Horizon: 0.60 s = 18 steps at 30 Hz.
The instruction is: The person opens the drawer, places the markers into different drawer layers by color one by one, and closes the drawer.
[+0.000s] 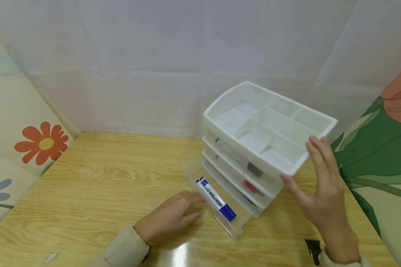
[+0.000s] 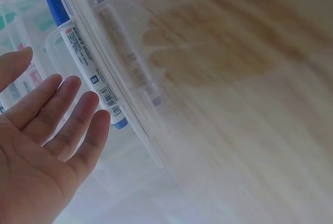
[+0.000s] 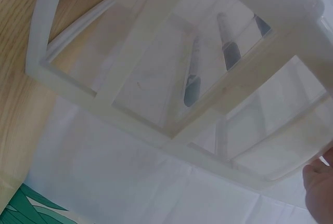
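Observation:
A white plastic drawer organizer (image 1: 270,133) with a divided top tray stands on the table, its clear bottom drawer (image 1: 234,230) pulled out. In that drawer lie two whiteboard markers (image 1: 215,196) with blue caps, side by side. My left hand (image 1: 173,213) is at the drawer's front, fingers loosely extended and holding nothing; whether the fingertips touch it I cannot tell. In the left wrist view, the hand (image 2: 57,135) has its palm showing beside a marker (image 2: 91,68). My right hand (image 1: 327,193) holds the organizer's near right corner, thumb at the front and fingers on the side rim.
Through the closed upper drawers show a dark-capped marker (image 1: 240,157) and a red-capped one (image 1: 250,186). A wood-grain table (image 1: 113,178) runs to a white cloth backdrop (image 1: 137,66). A small white scrap (image 1: 50,257) and a black piece (image 1: 313,248) lie near the front edge.

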{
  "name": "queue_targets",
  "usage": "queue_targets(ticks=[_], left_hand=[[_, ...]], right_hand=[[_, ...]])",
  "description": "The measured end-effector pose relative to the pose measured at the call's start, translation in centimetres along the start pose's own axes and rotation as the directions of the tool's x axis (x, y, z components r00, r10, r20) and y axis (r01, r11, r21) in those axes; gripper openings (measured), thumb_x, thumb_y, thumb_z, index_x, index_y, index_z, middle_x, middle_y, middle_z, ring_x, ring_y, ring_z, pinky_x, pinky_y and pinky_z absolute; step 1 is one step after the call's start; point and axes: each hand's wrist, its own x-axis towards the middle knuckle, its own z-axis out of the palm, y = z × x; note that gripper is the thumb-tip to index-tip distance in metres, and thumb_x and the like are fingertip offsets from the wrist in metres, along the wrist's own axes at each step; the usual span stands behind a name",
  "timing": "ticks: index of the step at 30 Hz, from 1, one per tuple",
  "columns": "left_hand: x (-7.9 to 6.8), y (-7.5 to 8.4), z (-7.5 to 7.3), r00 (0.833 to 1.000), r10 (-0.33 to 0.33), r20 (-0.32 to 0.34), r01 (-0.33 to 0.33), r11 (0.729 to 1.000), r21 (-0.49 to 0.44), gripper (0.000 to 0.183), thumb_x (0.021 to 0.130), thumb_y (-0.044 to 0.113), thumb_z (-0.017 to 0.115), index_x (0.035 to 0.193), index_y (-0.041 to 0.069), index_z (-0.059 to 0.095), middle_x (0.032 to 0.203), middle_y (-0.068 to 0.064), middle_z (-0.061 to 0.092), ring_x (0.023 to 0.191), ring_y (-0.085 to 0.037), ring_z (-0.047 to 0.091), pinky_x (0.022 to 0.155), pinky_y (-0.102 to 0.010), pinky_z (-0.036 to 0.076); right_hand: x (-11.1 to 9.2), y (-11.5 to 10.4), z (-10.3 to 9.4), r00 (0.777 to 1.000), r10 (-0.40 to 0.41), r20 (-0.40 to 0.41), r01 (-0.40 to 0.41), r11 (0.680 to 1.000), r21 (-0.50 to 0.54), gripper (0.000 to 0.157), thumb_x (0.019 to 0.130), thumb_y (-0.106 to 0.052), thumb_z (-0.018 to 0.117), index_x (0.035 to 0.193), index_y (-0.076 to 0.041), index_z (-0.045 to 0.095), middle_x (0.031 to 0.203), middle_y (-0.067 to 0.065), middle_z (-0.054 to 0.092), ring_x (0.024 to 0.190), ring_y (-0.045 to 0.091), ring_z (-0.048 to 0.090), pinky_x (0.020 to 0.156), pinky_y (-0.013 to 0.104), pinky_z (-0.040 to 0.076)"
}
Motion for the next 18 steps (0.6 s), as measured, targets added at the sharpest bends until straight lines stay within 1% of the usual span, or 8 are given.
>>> queue_targets(ticks=[7,14,18], left_hand=[[0.4,0.1,-0.1,1.0,0.029,0.009,-0.03,0.998,0.053,0.041,0.097,0.024,0.064,0.134,0.007,0.059,0.14,-0.012,0.059,0.131,-0.028,0.055,0.112,-0.046,0.044],[1.1,0.1,-0.1,0.998,0.054,0.031,-0.056,0.995,0.082,0.046,0.097,0.026,0.064,0.137,0.006,0.057,0.141,-0.012,0.058,0.131,-0.028,0.055,0.112,-0.045,0.044],[1.6,0.1,0.0,0.996,0.083,0.037,-0.086,0.992,0.09,0.048,0.097,0.026,0.063,0.139,0.006,0.055,0.144,-0.012,0.056,0.132,-0.028,0.054,0.113,-0.045,0.042]], right_hand=[[0.0,0.0,0.0,1.0,0.001,0.0,-0.001,1.0,-0.003,0.08,0.092,-0.055,0.063,0.129,0.016,0.054,0.136,0.033,0.053,0.139,0.047,0.04,0.122,0.038,0.03],[0.1,0.0,0.0,1.0,0.008,0.005,-0.008,1.0,-0.009,0.08,0.092,-0.055,0.063,0.129,0.016,0.054,0.136,0.032,0.053,0.14,0.046,0.04,0.122,0.037,0.03],[0.1,-0.1,0.0,1.0,0.007,0.006,-0.007,1.0,-0.003,0.08,0.092,-0.055,0.063,0.129,0.016,0.054,0.136,0.033,0.053,0.14,0.046,0.04,0.123,0.038,0.029]])
